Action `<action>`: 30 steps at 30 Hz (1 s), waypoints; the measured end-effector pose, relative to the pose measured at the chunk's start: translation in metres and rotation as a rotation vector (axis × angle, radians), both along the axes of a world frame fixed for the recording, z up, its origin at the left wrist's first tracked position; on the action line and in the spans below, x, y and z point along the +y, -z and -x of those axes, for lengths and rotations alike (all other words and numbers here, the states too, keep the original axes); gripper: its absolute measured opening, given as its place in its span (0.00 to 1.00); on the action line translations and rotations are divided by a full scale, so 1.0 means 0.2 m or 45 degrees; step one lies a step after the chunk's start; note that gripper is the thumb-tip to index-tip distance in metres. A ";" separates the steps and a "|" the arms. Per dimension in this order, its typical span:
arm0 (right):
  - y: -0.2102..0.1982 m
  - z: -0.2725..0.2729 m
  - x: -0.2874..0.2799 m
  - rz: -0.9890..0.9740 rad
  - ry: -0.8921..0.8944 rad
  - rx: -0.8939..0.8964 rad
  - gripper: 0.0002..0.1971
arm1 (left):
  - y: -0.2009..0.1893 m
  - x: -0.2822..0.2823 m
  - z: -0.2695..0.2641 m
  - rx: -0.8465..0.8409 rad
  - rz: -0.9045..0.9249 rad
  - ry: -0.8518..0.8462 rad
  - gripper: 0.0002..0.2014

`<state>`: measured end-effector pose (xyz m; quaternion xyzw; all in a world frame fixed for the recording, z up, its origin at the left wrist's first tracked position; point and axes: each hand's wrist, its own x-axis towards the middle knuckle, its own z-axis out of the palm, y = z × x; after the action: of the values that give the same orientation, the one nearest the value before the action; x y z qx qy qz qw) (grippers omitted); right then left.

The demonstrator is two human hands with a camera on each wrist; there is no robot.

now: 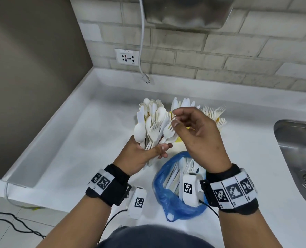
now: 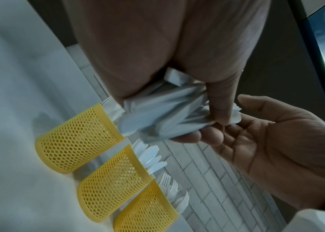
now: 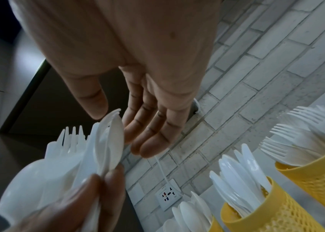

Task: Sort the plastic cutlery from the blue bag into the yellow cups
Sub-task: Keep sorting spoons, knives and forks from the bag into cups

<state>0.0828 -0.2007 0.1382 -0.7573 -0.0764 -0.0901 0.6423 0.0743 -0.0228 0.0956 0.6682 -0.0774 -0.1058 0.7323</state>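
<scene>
My left hand (image 1: 148,149) grips a fanned bunch of white plastic forks and spoons (image 1: 154,129) upright above the counter; the left wrist view shows the handles (image 2: 167,116) squeezed between thumb and fingers. My right hand (image 1: 177,119) hovers at the bunch's right edge, fingers relaxed, thumb touching the top of one fork (image 3: 112,138). The blue bag (image 1: 172,194) lies open under my right wrist with cutlery inside. Three yellow mesh cups stand in a row behind the hands: spoons (image 2: 78,141), knives (image 2: 114,185), forks (image 2: 147,211). My hands hide most of them in the head view.
A steel sink (image 1: 301,158) is sunk into the white counter (image 1: 77,140) at the right. The brick wall behind carries a socket (image 1: 127,56) and a dangling white cable (image 1: 143,51). A metal appliance (image 1: 184,11) hangs overhead. A brown panel closes the left side.
</scene>
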 end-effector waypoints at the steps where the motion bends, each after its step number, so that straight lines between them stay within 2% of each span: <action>1: 0.00 -0.01 0.01 0.036 -0.011 0.005 0.10 | 0.00 0.01 -0.01 0.000 -0.001 -0.011 0.12; 10: 0.03 -0.04 0.02 0.019 -0.034 0.067 0.09 | 0.03 0.00 -0.05 0.061 0.080 0.005 0.16; 17: 0.03 -0.04 0.01 0.046 0.020 0.115 0.13 | 0.06 -0.01 -0.07 0.060 0.073 0.031 0.14; 21: 0.03 -0.04 0.01 0.169 0.047 0.161 0.09 | 0.07 0.00 -0.08 0.055 0.057 0.019 0.12; 25: 0.05 -0.04 0.03 0.331 0.076 0.158 0.10 | 0.09 0.00 -0.09 0.013 0.045 0.033 0.15; 28: 0.06 -0.05 0.04 0.424 0.108 0.129 0.18 | 0.11 0.00 -0.10 0.005 0.009 0.021 0.15; 30: 0.06 -0.05 0.04 0.436 0.126 0.104 0.15 | 0.11 -0.01 -0.10 0.005 0.004 0.012 0.14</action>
<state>0.0924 -0.1931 0.1271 -0.8614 -0.0272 -0.0763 0.5014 0.0944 -0.0239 0.0731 0.6666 -0.0791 -0.1104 0.7329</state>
